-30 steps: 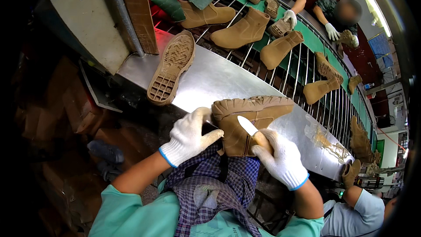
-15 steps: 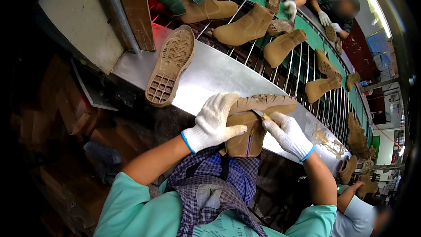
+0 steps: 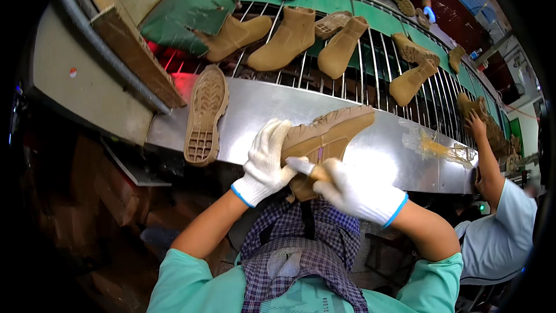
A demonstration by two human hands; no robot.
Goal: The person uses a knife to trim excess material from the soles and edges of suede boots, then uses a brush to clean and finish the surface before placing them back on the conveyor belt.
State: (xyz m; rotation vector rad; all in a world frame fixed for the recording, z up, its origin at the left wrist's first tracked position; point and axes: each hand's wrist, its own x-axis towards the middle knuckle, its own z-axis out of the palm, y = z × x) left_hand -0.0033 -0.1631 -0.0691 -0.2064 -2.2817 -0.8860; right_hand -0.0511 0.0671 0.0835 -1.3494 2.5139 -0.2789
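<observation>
A tan ankle boot (image 3: pixel 347 136) lies on its side over the bench edge, its thick sole turned away from me and its shaft toward my apron. My left hand (image 3: pixel 263 156), in a white knit glove, is closed round one end of the boot. In my gloved right hand (image 3: pixel 362 197) is a small knife (image 3: pixel 318 172) with a wooden handle. Its pale blade points left, close to my left thumb and over the boot's side; I cannot tell whether it touches. A loose tan outsole (image 3: pixel 205 117) with its tread up lies left of my hands.
Beyond the metal bench top (image 3: pixel 249 101) runs a rod conveyor bearing several tan boots (image 3: pixel 288 40) and soles. A green sheet (image 3: pixel 188 14) hangs at the left, beside a wooden board (image 3: pixel 136 52). At the right a co-worker's hand (image 3: pixel 476 124) reaches to a boot; others work across the conveyor.
The knife has come away from the seam between sole and upper, down and left toward my left thumb. The co-worker at right now reaches over the conveyor. My view has shifted.
</observation>
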